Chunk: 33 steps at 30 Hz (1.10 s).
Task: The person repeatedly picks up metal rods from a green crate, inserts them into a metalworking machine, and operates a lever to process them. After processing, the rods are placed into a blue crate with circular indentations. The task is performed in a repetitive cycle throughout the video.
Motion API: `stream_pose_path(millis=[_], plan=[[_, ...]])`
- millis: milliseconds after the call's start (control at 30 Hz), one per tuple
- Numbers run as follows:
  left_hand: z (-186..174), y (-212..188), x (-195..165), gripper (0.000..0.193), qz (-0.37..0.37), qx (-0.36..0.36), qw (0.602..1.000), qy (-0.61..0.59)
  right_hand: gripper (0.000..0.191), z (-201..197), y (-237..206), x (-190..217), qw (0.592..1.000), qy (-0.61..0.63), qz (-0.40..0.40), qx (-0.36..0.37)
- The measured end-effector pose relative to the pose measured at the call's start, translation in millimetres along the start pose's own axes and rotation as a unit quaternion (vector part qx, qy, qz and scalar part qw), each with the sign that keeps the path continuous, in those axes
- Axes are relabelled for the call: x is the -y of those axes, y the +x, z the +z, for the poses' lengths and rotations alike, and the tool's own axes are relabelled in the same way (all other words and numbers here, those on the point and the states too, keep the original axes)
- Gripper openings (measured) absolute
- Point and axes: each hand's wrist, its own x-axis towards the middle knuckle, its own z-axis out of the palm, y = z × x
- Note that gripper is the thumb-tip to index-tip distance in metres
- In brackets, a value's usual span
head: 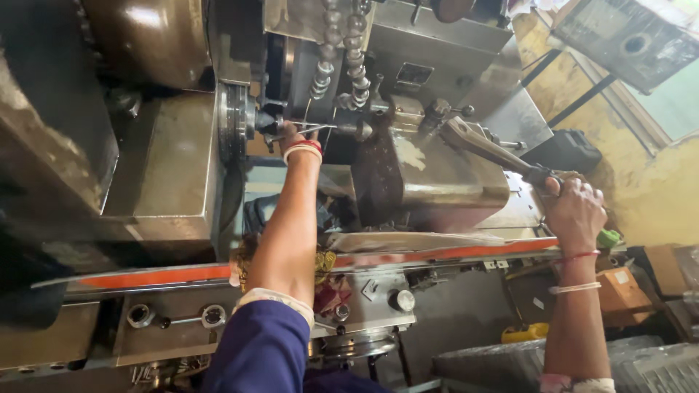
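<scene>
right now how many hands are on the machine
2. The left hand reaches in at the chuck area, by a thin metal rod. The right hand grips the long lever handle on the right. No other hands show.

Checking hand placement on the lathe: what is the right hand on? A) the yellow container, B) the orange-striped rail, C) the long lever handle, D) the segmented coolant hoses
C: the right hand is closed around the end of the long lever handle, above the orange-striped rail; the left hand reaches in at the chuck.
</scene>
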Motion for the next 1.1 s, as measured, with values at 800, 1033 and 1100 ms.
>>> stream_pose_path(millis=[800, 1033, 1100], plan=[[-99.6, -360.6, -344.0, 0.032, 0.335, 0.240, 0.582, 0.701, 0.052, -23.8, -339.5, 501.6, 0.549, 0.538, -0.424, 0.479], [-253.9, -435.0, -476.6, 0.029, 0.451, -0.059, 0.540, 0.708, 0.079, 8.8, -366.5, 634.1, 0.636, 0.522, -0.286, 0.491], [-302.1, -444.6, -492.2, 0.024, 0.428, -0.078, 0.604, 0.668, 0.096, 2.5, -385.8, 645.0, 0.695, 0.520, -0.392, 0.305]])
